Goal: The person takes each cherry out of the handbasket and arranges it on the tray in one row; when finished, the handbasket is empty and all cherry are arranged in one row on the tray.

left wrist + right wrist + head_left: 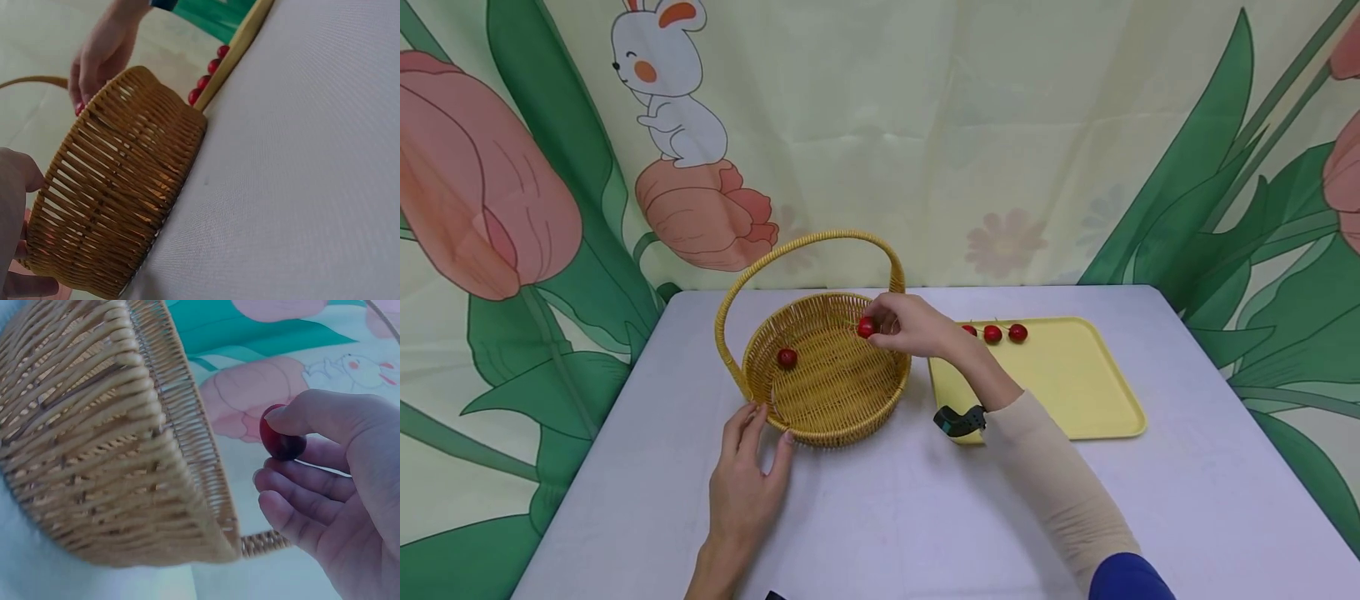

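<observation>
A round woven wicker basket (831, 433) with a tall arched handle (842, 236) stands left of centre. One red cherry (787, 358) lies inside it on the left. My right hand (910, 325) pinches another cherry (281, 434) between thumb and fingers, over the basket's right rim; its other fingers are loosely bent in the right wrist view. My left hand (748, 475) rests its fingertips and thumb at the basket's near-left rim, by the foot of the handle. In the left wrist view part of that hand is cut off at the edge.
To the right of the basket lies a yellow tray (1075, 392), with several cherries (992, 334) in a row along its far-left part. The right forearm crosses over the tray's near-left corner. A white cloth covers the table (880, 517); a printed curtain (1000, 125) hangs behind it.
</observation>
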The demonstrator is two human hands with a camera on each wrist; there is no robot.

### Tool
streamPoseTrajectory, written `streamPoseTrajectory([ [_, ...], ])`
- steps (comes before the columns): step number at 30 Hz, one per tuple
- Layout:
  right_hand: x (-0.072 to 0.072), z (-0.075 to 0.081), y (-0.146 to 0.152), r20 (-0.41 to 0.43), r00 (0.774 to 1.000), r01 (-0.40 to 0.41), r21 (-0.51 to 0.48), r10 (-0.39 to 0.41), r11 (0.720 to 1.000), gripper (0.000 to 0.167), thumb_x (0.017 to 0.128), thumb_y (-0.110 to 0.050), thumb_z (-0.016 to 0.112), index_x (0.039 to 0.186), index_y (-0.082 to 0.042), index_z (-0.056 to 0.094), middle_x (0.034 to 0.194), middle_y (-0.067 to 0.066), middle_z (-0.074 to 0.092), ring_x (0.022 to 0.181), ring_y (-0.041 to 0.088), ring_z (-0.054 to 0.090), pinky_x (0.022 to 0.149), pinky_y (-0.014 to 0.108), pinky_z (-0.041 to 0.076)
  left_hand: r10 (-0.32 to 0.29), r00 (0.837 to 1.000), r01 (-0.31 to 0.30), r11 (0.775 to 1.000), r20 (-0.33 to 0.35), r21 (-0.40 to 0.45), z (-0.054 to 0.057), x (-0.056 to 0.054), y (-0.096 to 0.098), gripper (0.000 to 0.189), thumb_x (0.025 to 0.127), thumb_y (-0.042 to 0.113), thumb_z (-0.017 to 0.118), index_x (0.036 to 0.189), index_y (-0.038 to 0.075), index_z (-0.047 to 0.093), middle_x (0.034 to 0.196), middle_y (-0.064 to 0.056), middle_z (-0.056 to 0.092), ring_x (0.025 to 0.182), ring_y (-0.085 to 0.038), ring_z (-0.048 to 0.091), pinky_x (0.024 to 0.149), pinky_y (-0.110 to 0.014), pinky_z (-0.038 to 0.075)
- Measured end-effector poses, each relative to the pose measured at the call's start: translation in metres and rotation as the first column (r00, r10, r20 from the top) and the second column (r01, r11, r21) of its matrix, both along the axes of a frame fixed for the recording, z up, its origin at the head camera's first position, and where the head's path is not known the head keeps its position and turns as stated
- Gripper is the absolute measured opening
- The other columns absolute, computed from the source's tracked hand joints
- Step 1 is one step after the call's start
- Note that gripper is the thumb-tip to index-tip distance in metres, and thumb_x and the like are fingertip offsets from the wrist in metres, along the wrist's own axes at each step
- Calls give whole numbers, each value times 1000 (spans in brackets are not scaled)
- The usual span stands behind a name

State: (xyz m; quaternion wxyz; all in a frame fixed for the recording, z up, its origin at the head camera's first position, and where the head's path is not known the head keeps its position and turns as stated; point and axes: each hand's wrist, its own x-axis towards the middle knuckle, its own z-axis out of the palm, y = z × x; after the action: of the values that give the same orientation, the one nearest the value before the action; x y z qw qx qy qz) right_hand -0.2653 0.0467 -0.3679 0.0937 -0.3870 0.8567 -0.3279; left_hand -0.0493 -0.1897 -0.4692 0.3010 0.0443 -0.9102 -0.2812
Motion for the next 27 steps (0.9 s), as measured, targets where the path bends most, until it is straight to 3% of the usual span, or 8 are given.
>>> streamPoseTrajectory([
  [14, 7, -12, 51, 21, 996, 87, -44, -87, 995, 30, 88, -16, 71, 117, -8, 64, 97, 2, 68, 88, 15, 63, 77, 28, 56, -11, 1000, 12, 1000, -18, 3, 0, 0, 0, 52, 91, 23, 72, 134, -4, 60, 140, -14, 53, 123, -31, 61, 88, -47, 56],
  [27, 2, -33, 98, 22, 975, 219, 18, -220, 975, 33, 87, -17, 74, 116, -7, 64, 96, 6, 68, 85, 18, 61, 78, 31, 53, -23, 999, 23, 1000, -43, -1, -2, -1, -2, 51, 91, 21, 72, 133, -5, 60, 138, -16, 54, 119, -33, 64, 79, -48, 59],
])
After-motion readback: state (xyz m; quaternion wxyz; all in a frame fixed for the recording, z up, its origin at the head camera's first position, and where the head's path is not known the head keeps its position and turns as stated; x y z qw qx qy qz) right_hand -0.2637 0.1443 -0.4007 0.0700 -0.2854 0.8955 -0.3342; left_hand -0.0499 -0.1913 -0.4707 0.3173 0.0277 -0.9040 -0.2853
